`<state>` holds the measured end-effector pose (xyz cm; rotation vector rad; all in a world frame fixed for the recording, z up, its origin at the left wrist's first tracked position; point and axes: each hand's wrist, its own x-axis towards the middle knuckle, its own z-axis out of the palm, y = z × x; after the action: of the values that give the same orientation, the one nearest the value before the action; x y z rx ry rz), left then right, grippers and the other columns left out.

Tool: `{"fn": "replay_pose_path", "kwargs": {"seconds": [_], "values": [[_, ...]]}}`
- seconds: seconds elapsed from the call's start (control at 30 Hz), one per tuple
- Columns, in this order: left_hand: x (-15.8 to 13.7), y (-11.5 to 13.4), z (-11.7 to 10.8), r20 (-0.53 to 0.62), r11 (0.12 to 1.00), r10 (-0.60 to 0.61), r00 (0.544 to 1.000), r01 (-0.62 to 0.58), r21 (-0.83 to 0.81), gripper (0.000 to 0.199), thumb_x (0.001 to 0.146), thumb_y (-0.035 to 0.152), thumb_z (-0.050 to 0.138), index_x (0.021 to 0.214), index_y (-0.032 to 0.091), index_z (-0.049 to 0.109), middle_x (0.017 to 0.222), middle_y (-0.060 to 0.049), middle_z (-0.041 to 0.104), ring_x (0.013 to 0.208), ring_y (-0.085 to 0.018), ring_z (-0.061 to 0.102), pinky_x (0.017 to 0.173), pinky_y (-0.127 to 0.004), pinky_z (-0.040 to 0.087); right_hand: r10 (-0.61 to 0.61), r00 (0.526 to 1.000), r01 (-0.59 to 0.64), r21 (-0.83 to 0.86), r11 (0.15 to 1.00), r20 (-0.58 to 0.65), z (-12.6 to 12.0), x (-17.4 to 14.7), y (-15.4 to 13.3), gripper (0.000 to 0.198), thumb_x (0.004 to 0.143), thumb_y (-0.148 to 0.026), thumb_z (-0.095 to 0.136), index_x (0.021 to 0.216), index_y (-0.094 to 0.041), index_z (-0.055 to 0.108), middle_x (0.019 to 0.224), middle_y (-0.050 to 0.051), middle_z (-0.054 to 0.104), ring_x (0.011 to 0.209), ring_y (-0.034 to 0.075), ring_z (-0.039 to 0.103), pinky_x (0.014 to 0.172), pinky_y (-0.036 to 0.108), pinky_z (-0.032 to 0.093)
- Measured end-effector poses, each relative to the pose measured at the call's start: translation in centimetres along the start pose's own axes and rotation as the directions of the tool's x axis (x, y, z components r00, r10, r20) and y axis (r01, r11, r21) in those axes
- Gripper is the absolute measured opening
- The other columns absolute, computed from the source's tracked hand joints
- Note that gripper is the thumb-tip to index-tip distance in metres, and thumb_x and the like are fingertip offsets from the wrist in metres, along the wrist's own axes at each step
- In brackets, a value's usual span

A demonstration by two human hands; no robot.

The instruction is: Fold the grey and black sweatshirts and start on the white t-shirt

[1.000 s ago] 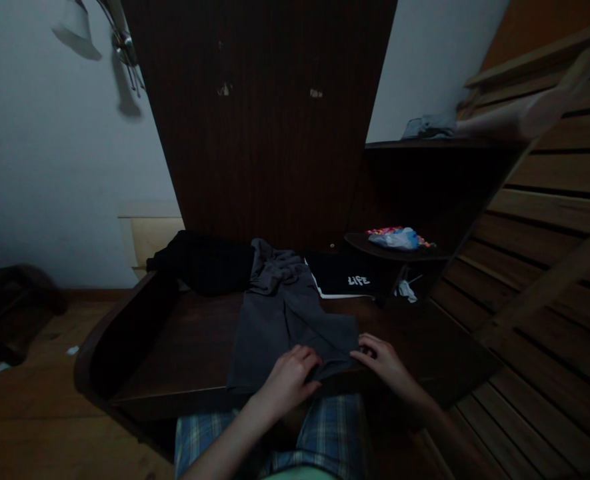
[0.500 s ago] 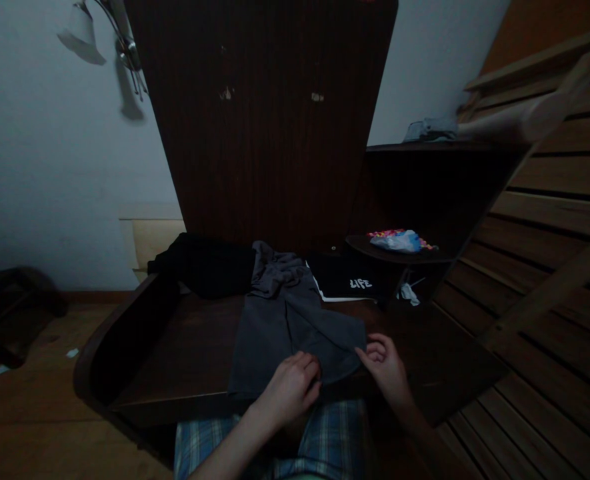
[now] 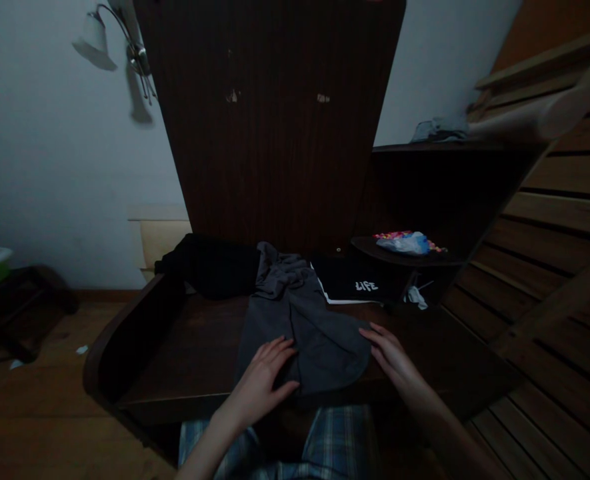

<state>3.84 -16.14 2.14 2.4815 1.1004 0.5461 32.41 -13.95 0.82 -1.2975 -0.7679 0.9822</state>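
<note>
A dark grey garment (image 3: pixel 319 333), which looks like trousers or shorts, lies on the brown wooden desk top (image 3: pixel 199 350), its far end bunched up. My left hand (image 3: pixel 269 373) rests flat on its near left part, fingers spread. At its right edge, my right hand (image 3: pixel 387 350) touches the cloth with outstretched fingers. Behind the grey garment to the left is a crumpled black cloth (image 3: pixel 219 267). To the right of its bunched end lies a folded black garment (image 3: pixel 345 280) with white lettering and a white layer beneath.
A small corner shelf (image 3: pixel 389 257) on the right holds a plastic bag (image 3: pixel 407 244) with something colourful. A raised curved side (image 3: pixel 97 360) bounds the desk at left. Wooden slats (image 3: pixel 549 267) lean at the far right. A wall lamp (image 3: pixel 95 43) hangs upper left.
My left hand has moved left and spread its fingers on the grey cloth. My right hand has loosened from a pinch at the edge, and the near right part lies flatter.
</note>
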Motion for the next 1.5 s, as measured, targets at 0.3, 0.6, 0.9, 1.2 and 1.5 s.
{"fn": "replay_pose_path", "kwargs": {"seconds": [0.3,0.6,0.9,1.2,1.5], "values": [[-1.6,-1.7,0.3,0.047,0.996,-0.056,0.997,0.052,0.076,0.061,0.067,0.042,0.063,0.122,0.024,0.044,0.139,-0.011,0.03,0.127,-0.027,0.026,0.099,-0.047,0.029,-0.327,0.514,0.849,-0.416,0.325,0.793,5.5,-7.8,0.3,0.043,0.069,-0.017,0.053,0.111,-0.023,0.051,0.107,0.007,0.057,0.1,0.021,0.052,0.086,0.036,0.043],[-4.9,-3.2,-1.0,-0.098,0.995,-0.084,0.992,0.089,0.043,0.025,0.074,0.014,0.049,0.097,0.023,0.055,0.121,-0.005,0.051,0.112,-0.019,0.046,0.095,-0.037,0.037,-0.176,0.478,0.874,-0.447,0.192,0.86,5.6,-7.9,3.2,0.047,0.072,-0.017,0.05,0.119,-0.019,0.046,0.123,0.008,0.051,0.115,0.021,0.044,0.097,0.038,0.037],[-6.4,-4.7,0.6,-0.36,0.995,-0.1,0.927,0.1,-0.02,0.016,0.082,0.021,0.038,0.092,0.02,0.05,0.101,-0.008,0.06,0.097,-0.018,0.056,0.083,-0.032,0.047,-0.409,0.415,0.909,-0.385,0.158,0.813,4.5,-7.4,3.9,0.029,0.083,-0.015,0.038,0.104,-0.019,0.057,0.101,0.006,0.065,0.097,0.017,0.058,0.083,0.033,0.05],[-6.6,-4.5,0.1,-0.349,0.974,0.063,0.935,0.018,0.226,0.016,0.078,0.019,0.042,0.089,0.021,0.053,0.091,-0.007,0.063,0.09,-0.019,0.058,0.079,-0.033,0.049,-0.538,0.423,0.9,-0.406,0.158,0.729,5.5,-8.2,3.7,0.026,0.08,-0.014,0.039,0.093,-0.021,0.06,0.09,0.005,0.067,0.087,0.017,0.061,0.077,0.033,0.051],[-6.1,-3.7,0.0,-0.22,0.954,0.009,0.975,0.057,0.295,0.042,0.072,0.014,0.044,0.114,0.021,0.049,0.122,-0.008,0.051,0.113,-0.023,0.044,0.094,-0.041,0.038,-0.498,0.467,0.88,-0.44,0.18,0.731,7.0,-9.3,3.7,0.019,0.075,-0.011,0.043,0.082,-0.02,0.058,0.082,0.005,0.064,0.08,0.018,0.059,0.069,0.031,0.049]]}}
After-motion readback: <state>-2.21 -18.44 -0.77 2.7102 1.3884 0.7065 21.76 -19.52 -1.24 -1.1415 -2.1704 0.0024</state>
